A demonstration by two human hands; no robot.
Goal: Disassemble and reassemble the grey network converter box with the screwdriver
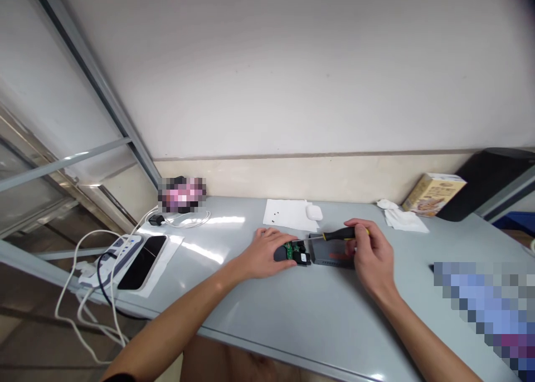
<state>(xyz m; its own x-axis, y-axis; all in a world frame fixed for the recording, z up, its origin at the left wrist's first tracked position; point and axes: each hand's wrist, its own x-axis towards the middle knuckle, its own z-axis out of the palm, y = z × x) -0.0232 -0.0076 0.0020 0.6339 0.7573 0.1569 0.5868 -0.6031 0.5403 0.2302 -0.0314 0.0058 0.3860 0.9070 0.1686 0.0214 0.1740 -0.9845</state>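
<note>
My left hand is closed around a small black device with a bare green circuit board, thumb on its near edge and fingers over the far side. In my right hand is a screwdriver with a black and yellow handle, held nearly level. Its thin metal shaft points left, and the tip is at the far edge of the device, by my left fingers. Beneath the screwdriver a dark grey casing with reddish marking lies on the table, just right of the device; my right hand hides its right end.
Behind the device, white paper bears several tiny dark bits and a white rounded case. A phone and a power strip with cables sit left. Crumpled tissue and a yellow box stand back right. Two areas are pixelated.
</note>
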